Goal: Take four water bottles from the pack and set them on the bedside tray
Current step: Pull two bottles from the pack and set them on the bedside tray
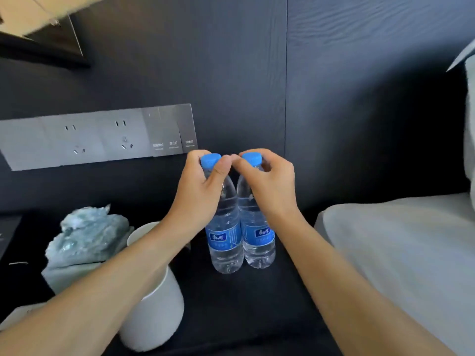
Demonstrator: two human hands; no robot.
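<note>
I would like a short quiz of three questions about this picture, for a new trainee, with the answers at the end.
1. True or false: both water bottles stand upright, side by side, on the dark bedside surface.
2. Which part of the bottles do the hands hold? A) the label B) the neck, near the cap C) the base
3. Fill in: the caps are ____ in colour.

Key
1. True. The left bottle and the right bottle stand upright next to each other.
2. B. The left hand and the right hand each grip a bottle near its cap.
3. Blue, as on the left cap.
</note>
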